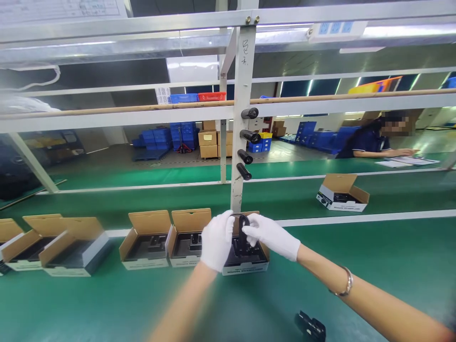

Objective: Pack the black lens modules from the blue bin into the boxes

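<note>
Holding a long black part (242, 233) upright at the open box (245, 269), pinching it with the right hand (268, 235).
Curling the left hand (216, 241) over the box's left side, beside a thin dark loop (241, 214); cannot tell whether gripping it. Probably best keeping the pinch light and the loop clear of the box's walls. Seeing other cartons (147, 264) left of the box.
</note>
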`<state>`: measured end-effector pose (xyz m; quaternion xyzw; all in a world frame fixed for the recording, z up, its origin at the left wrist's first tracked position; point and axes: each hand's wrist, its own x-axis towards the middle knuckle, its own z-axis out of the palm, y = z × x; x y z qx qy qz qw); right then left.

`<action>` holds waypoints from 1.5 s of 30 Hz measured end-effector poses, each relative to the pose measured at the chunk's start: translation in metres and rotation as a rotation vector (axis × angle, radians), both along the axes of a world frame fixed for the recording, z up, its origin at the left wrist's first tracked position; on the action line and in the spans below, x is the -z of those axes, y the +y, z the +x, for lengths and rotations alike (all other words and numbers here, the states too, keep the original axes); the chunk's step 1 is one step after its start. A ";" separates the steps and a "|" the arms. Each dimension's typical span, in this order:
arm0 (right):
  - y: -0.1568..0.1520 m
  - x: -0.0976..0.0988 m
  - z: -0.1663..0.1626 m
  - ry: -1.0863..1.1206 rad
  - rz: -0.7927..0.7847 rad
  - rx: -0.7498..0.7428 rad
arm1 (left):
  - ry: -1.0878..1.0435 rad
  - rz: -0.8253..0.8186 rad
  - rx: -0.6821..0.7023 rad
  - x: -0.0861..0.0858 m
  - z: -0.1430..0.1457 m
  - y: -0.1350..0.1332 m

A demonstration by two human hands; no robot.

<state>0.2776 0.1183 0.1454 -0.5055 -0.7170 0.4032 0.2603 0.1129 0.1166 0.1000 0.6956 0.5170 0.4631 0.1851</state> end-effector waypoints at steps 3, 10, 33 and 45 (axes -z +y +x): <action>0.010 0.014 0.009 0.119 -0.002 0.017 | -0.010 -0.112 0.211 0.016 0.019 0.009; 0.029 0.037 0.033 -0.228 0.408 0.073 | 0.286 -0.314 0.449 0.029 0.018 0.031; 0.057 0.121 0.003 -1.175 0.356 -0.427 | 1.345 -0.247 0.530 0.053 0.018 0.025; 0.035 0.130 -0.002 -0.939 0.136 -0.326 | 1.068 0.091 0.208 0.044 -0.015 0.002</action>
